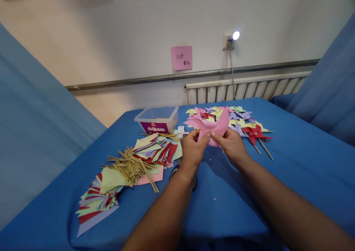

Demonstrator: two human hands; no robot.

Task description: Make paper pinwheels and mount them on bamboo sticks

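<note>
Soft even light; wall lamp [236, 35] glares; edges warped.

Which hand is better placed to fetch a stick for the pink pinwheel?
Probably the left hand. The stick pile lies on its side of the table, while the right hand is farther away. Both hands pinch the pink pinwheel, so the right could hold it alone.

A single head-worn camera is looking forward and down from close above the blue table [291, 162], taking in both forearms at the frame's bottom and facing the wall [138, 33] across the top.
</note>
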